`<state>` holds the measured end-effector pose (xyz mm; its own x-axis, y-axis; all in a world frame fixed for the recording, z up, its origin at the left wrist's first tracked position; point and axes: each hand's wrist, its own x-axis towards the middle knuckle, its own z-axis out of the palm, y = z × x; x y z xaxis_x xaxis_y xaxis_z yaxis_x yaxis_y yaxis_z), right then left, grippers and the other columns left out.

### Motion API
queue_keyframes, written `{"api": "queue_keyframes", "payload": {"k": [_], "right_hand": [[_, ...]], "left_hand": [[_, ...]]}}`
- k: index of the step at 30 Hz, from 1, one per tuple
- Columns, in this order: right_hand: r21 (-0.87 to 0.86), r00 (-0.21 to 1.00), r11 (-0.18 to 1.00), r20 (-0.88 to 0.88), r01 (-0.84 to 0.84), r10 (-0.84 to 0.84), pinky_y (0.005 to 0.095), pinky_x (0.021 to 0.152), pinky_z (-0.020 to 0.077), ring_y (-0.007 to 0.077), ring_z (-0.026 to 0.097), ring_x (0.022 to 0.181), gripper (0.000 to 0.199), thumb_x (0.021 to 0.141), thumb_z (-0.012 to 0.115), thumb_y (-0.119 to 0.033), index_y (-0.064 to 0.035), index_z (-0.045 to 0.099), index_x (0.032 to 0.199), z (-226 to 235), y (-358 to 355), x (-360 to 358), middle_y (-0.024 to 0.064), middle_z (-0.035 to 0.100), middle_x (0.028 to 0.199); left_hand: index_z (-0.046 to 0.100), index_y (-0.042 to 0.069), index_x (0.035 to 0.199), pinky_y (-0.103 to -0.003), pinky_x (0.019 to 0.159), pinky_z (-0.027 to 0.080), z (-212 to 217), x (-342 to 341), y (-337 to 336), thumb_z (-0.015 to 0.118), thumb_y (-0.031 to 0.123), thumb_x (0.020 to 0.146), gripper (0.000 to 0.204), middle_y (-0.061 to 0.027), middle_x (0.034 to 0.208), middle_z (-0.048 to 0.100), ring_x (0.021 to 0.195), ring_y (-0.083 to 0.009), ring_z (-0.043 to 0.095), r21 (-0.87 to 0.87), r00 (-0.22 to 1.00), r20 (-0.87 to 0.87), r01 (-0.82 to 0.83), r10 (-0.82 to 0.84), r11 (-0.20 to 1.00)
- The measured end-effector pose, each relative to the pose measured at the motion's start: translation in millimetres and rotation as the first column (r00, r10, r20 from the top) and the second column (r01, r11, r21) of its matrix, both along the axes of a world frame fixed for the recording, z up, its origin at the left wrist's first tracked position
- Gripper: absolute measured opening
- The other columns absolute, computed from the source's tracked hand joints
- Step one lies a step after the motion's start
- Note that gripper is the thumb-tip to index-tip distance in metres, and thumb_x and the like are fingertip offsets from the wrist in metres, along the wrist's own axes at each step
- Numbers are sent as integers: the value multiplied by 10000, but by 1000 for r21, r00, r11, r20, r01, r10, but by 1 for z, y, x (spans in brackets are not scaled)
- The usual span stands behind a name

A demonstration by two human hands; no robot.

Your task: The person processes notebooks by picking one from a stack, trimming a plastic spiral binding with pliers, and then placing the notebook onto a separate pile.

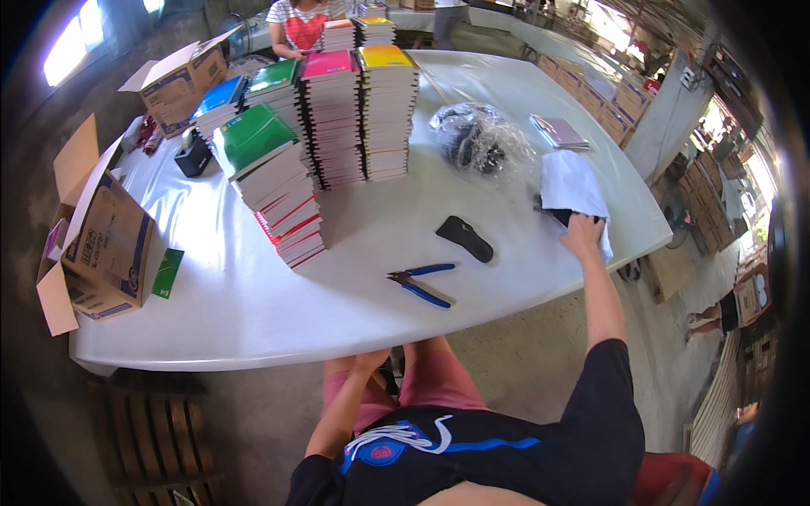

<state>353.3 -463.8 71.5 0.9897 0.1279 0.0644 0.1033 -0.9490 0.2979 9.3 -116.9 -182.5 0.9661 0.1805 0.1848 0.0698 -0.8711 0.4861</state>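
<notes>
My right hand [582, 234] reaches to the right side of the table, at the mouth of a white bag [575, 181]. Its fingers are bent over dark pieces [553, 212] that show at the bag's opening; what exactly they grip is hidden. Low at the table's front edge, by my lap, is my left hand [371, 361], with its fingers out of sight. Blue-handled pliers [424, 285] lie with their handles apart near the front edge. Behind them rests a black pouch-like case [465, 239].
Tall stacks of spiral-bound notebooks [331, 118] and a leaning green-topped stack [274, 190] stand left of centre. Clear plastic wrap around black items [477, 139] lies behind the case. Open cartons [110, 236], a tape dispenser [192, 153] and a person [302, 29] are farther off.
</notes>
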Motion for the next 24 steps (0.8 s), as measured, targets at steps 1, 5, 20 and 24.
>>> {"api": "queue_keyframes", "payload": {"k": [1,5,20,24], "right_hand": [[36,999,999,45,22,-23,531,935,390,343,545,1116,410,654,725,-268,-38,654,985,9,-2,3,170,621,1124],[252,990,967,140,-26,-10,448,822,500,373,631,920,314,657,704,-196,-21,673,915,55,4,9,204,659,974],[604,968,757,125,-249,219,426,734,485,318,617,858,315,780,686,-329,-54,641,929,0,66,-27,134,639,864],[483,894,763,347,-429,283,450,779,493,369,605,937,442,786,674,-293,-42,555,1131,-42,120,-26,187,588,1083]], "left_hand": [[626,72,1094,-401,913,439,12,3,-5,610,319,850,348,-141,1068,636,1030,-337,570,-158,1000,-3,8,-8,987],[593,26,1112,-422,889,447,50,-11,-16,625,376,834,447,-186,1092,610,1018,-372,563,-391,999,-28,-37,28,920],[478,23,1280,-419,938,432,81,-50,-12,658,408,807,636,-231,1229,531,1111,-378,528,-402,934,-288,80,-209,912],[492,29,1287,-322,826,483,201,-54,-9,697,227,839,531,-118,1100,611,964,-202,601,-826,821,-129,222,-557,518]]}}
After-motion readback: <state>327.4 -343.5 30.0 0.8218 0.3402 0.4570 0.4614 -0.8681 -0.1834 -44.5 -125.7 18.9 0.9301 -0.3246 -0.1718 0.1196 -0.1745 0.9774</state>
